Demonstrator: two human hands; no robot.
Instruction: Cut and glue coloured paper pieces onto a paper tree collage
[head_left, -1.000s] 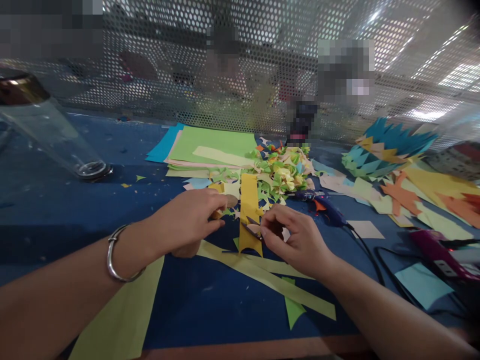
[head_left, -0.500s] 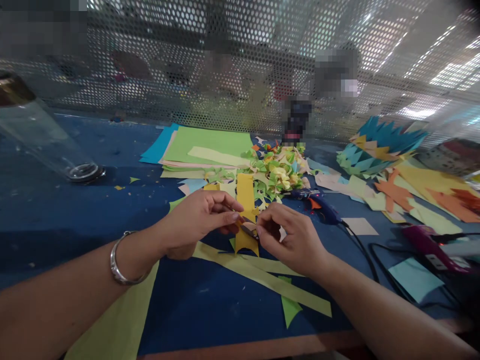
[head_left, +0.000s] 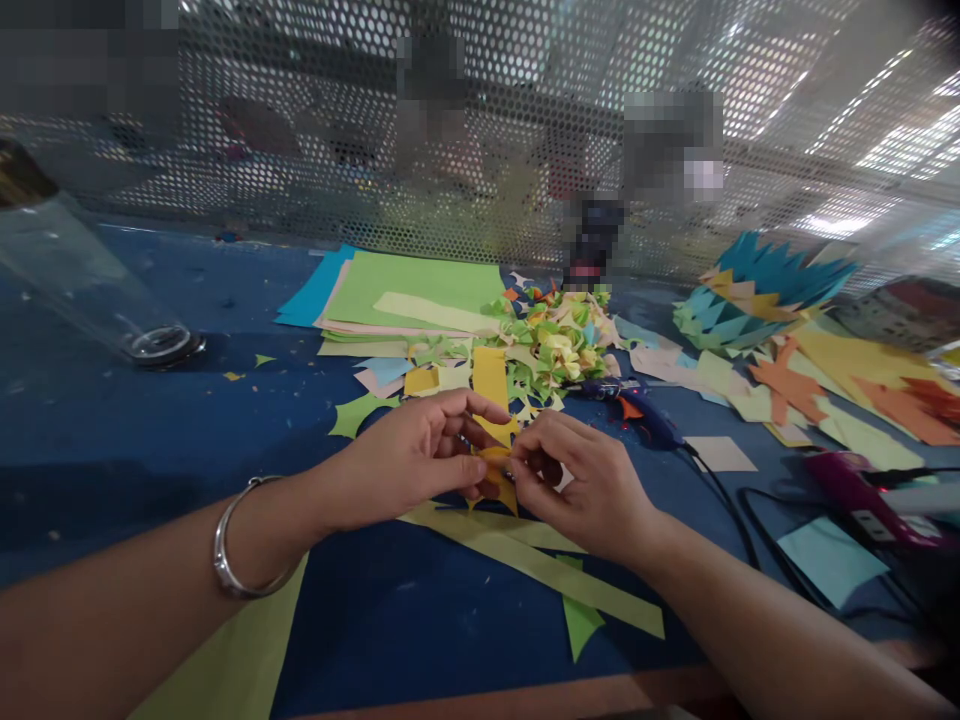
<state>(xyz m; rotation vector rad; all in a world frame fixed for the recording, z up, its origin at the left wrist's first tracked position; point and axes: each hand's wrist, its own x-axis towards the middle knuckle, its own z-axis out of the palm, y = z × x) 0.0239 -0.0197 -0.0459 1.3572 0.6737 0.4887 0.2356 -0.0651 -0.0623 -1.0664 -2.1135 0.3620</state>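
Observation:
My left hand [head_left: 420, 450], a silver bangle on its wrist, is closed with thumb and fingertips on a small piece of paper [head_left: 496, 463]. My right hand [head_left: 577, 480] pinches the other side of that piece, its fingers curled. Its shape is mostly hidden by the fingers. Below and behind the hands lies a yellow paper strip [head_left: 490, 376]. Pale green strips [head_left: 555, 570] cross the table just in front of the hands, over a green scrap [head_left: 581, 620] with curved edges.
Behind the hands are a heap of cut scraps [head_left: 562, 345] and stacked coloured sheets [head_left: 420, 285]. A blue glue gun [head_left: 649, 420] with a cord lies right. A paper basket [head_left: 757, 300], a purple power strip [head_left: 862, 495] and a clear bottle [head_left: 82, 270] stand around. Perforated metal rises behind.
My left hand has turned and shifted slightly right and down, its index finger now reaching over the piece. The piece is tilted differently between the fingers. My right hand has barely moved.

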